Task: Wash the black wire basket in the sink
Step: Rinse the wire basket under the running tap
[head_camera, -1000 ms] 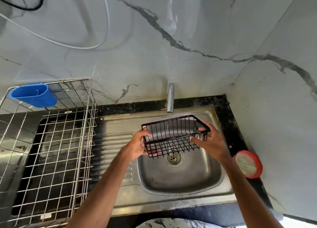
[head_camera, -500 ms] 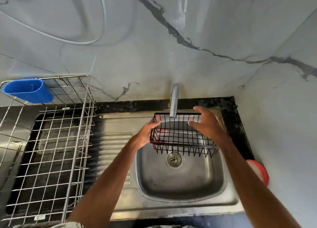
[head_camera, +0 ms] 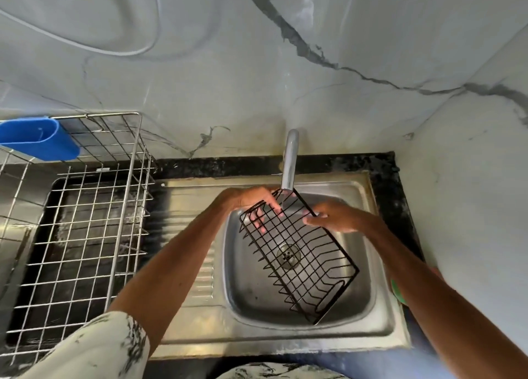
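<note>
1. Basket position: the black wire basket (head_camera: pixel 300 253) hangs tilted over the sink (head_camera: pixel 383 321). Its far end is up just beneath the tap (head_camera: pixel 290 161) and its near end dips towards the bowl's near right corner. The drain (head_camera: pixel 288 254) shows through its wires.
2. The left hand (head_camera: pixel 251 201) grips the far left corner, with its fingers curled through the mesh.
3. The right hand (head_camera: pixel 334 217) meets the right rim close to the far end. Its fingers are nearly straight and their tips seem to pinch the wire lightly.
4. Progress: no stream from the tap can be made out, and no suds or sponge are on the basket. I judge the wash to be at its start, with the basket only brought into place.
5. Left to do, as I judge it: wet the basket, rub over the wires, rinse, then set it aside to drip.
6. Count: one black basket, one tap, one sink bowl with one drain, and two hands, both on the basket.
7. To the left stands one steel dish rack (head_camera: pixel 85 221), with one blue cup (head_camera: pixel 40 141) hooked on its far left corner.
</note>
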